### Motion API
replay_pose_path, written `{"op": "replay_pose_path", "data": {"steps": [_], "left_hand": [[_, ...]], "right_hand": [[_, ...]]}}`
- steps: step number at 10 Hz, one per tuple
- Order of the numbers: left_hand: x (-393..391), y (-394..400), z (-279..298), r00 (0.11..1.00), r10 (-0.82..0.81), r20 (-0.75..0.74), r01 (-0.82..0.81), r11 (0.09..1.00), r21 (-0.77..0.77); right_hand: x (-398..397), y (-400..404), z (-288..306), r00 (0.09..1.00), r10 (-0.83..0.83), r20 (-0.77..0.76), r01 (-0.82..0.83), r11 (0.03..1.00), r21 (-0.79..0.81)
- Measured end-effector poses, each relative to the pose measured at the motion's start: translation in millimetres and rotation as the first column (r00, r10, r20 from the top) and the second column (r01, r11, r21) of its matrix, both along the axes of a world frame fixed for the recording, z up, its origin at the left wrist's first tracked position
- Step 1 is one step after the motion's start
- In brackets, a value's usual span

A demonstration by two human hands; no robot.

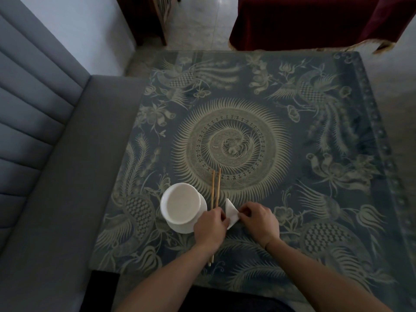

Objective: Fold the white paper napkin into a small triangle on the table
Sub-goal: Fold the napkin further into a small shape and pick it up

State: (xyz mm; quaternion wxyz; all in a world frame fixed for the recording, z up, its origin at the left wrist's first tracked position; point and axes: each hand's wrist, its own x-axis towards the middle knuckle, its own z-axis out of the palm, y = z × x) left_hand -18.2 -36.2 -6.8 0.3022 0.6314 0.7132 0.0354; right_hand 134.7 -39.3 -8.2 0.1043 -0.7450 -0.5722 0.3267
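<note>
The white paper napkin (231,211) lies on the patterned table (292,181) near the front edge, partly folded, with one pointed corner toward the far side. My left hand (210,228) pinches its left edge. My right hand (258,220) pinches its right side, fingers closed on the paper. Both hands hide much of the napkin, so its full shape is unclear.
A white bowl (181,203) on a white saucer (202,207) stands just left of the napkin. Two wooden chopsticks (215,190) lie between bowl and napkin, running under my left hand. A grey bench (56,176) lines the left; a dark red cloth (304,21) hangs beyond the table.
</note>
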Motion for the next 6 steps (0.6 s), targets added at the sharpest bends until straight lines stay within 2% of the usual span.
{"op": "replay_pose_path", "data": {"steps": [6], "left_hand": [[-2.7,2.1,9.0,0.998,-0.068,-0.011,0.068,0.996,0.056]], "right_hand": [[9.2,-5.0,7.5,0.998,-0.031,-0.059,0.033,0.999,0.041]]}}
